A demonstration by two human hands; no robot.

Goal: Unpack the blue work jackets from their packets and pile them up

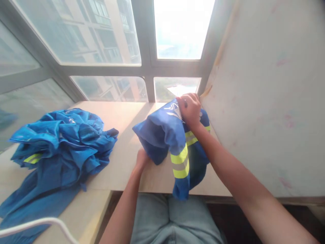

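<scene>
A blue work jacket (162, 127) with yellow-and-grey reflective bands and white lettering is bunched up above the ledge in front of me. My right hand (190, 107) grips its upper part, fingers curled into the cloth beside the lettering. One banded sleeve (180, 166) hangs down past the ledge's front edge. Low at the jacket's left side is my left hand (142, 157); the cloth covers its fingers, so their grip does not show.
A heap of blue clothing (66, 142) with a reflective strip lies on the left and drapes toward me. The pale ledge (119, 176) meets framed windows (106, 84) behind and a white wall (266, 118) at right. A white cable (48, 221) curves across the lower left.
</scene>
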